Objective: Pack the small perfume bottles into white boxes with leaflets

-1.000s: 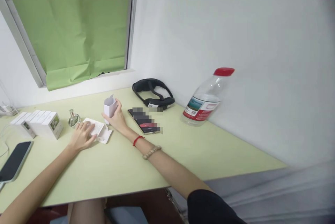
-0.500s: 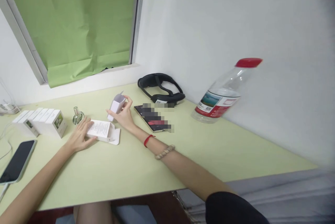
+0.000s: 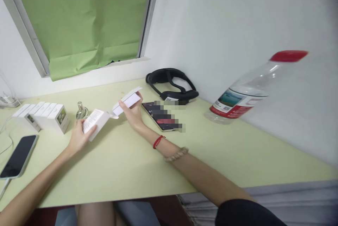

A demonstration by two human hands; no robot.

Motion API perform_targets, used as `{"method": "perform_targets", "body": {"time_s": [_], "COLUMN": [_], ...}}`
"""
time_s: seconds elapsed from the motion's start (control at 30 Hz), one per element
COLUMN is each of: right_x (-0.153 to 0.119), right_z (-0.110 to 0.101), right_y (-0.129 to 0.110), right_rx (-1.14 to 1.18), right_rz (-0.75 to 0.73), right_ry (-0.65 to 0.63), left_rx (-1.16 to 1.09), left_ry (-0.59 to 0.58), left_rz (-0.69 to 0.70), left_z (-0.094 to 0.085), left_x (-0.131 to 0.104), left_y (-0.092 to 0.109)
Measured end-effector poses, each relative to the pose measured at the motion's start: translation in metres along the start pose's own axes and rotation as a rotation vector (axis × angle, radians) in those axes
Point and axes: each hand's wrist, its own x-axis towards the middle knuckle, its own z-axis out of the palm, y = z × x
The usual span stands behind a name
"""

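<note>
Pale green tabletop (image 3: 148, 159), glass bottle (image 3: 81, 110) near white boxes (image 3: 42, 116), headset (image 3: 173, 85) beyond.

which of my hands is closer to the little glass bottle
Your left. The left hand is just beside the glass bottle, on its near side; the right hand is farther off, to the bottle's right.

A pale green tabletop (image 3: 169, 162) runs into the corner of plain white walls (image 3: 224, 18). Above it, crinkled green paper (image 3: 87, 18) (its lower edge uneven) covers a metal-framed window (image 3: 151, 14), and greyish folded fabric (image 3: 290, 201) hangs below the right edge.
</note>
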Motion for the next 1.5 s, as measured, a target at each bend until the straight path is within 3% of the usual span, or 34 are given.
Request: {"method": "perform_targets", "body": {"time_s": [0.23, 0.37, 0.57, 0.7, 0.8, 0.9, 0.97, 1.13, 1.37, 1.5], "right_x": [0.002, -0.002, -0.004, -0.004, -0.009, -0.019, -0.025, -0.033, -0.031, -0.031], "right_z": [-0.002, -0.003, 0.000, 0.003, 0.003, 0.004, 0.006, 0.010, 0.005, 0.003], "right_y": [-0.004, -0.009, -0.011, -0.021, -0.038, -0.054, -0.060, -0.065, -0.078, -0.083], "right_rx": [-0.039, -0.065, 0.000, 0.208, 0.406, 0.547, 0.599, 0.594, 0.595, 0.570], "right_rz": [0.003, -0.025, 0.002, 0.171, 0.326, 0.395, 0.449, 0.531, 0.611, 0.604], "right_ry": [0.017, -0.022, -0.068, -0.156, -0.246, -0.347, -0.423, -0.564, -0.765, -0.744], "left_rx": [-0.375, -0.405, -0.323, -0.124, 0.131, 0.314, 0.401, 0.470, 0.428, 0.445], "left_ry": [0.033, 0.062, 0.180, 0.231, 0.312, 0.352, 0.351, 0.265, 0.355, 0.441], "left_rz": [-0.053, -0.076, 0.060, 0.185, 0.396, 0.678, 0.792, 0.836, 0.750, 0.777], "left_z": [0.006, 0.010, 0.008, 0.006, 0.008, 0.012, 0.013, 0.010, 0.014, 0.017], "left_x": [0.002, -0.001, -0.001, -0.001, 0.000, -0.001, -0.003, -0.015, -0.019, -0.016], "left_y": [0.002, 0.006, 0.006, 0.000, -0.010, -0.016, -0.015, 0.002, 0.008, 0.003]}}
